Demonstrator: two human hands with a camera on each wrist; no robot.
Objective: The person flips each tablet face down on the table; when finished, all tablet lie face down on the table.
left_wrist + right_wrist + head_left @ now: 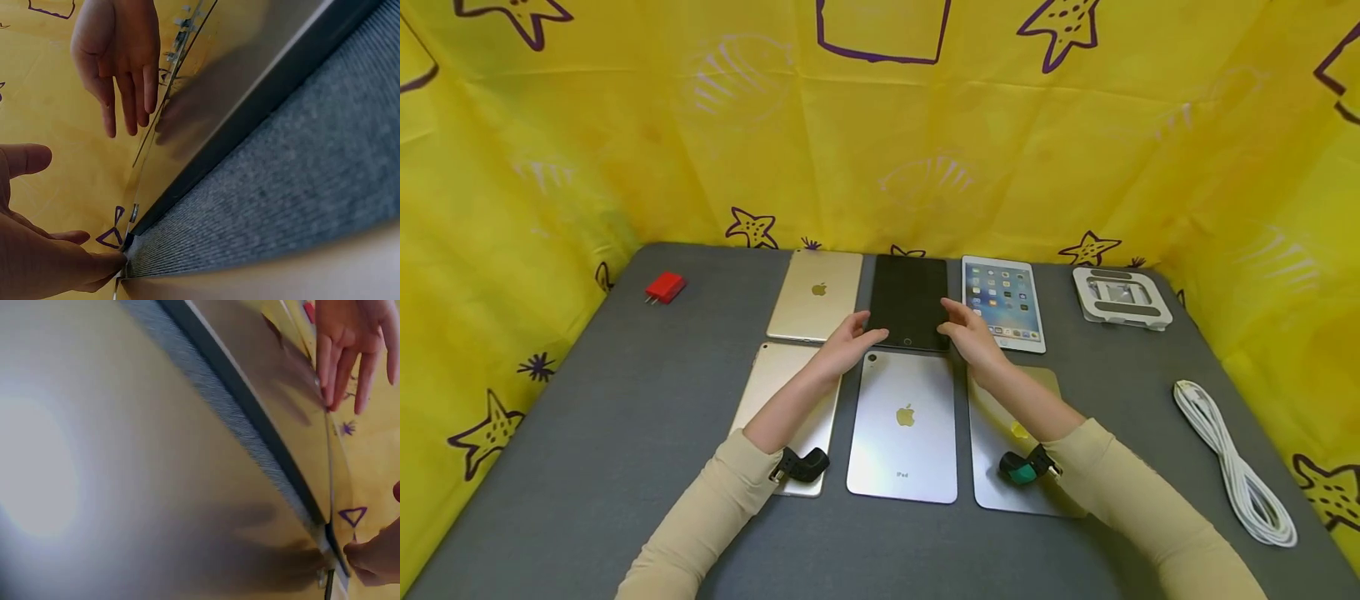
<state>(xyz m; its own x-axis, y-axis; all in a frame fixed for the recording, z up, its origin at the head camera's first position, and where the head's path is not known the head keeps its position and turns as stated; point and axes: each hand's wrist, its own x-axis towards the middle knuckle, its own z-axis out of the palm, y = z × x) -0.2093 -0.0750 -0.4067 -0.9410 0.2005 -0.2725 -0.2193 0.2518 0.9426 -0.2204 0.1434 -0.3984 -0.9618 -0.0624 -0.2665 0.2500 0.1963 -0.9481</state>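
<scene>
Silver tablet lies back up just in front of the black tablet, probably so neither covers the other. Left hand and right hand, fingers loosely extended, gripping nothing, flank the black tablet, mid back row, seemingly to steady its sides.

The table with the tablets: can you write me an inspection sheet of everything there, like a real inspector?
Surface: grey table, finely ribbed up close.
Job's things: far row, gold tablet, black tablet with dark screen up, white tablet with lit screen; near row, three pale tablets.
Clutter: red plug on the left; white gadget on the right.
Hands: left hand and right hand at opposite edges of the black tablet; whether they touch is unclear.
Cables: white cable, bundled, at the right.
Surroundings: yellow cloth with dark starfish drawings.
</scene>
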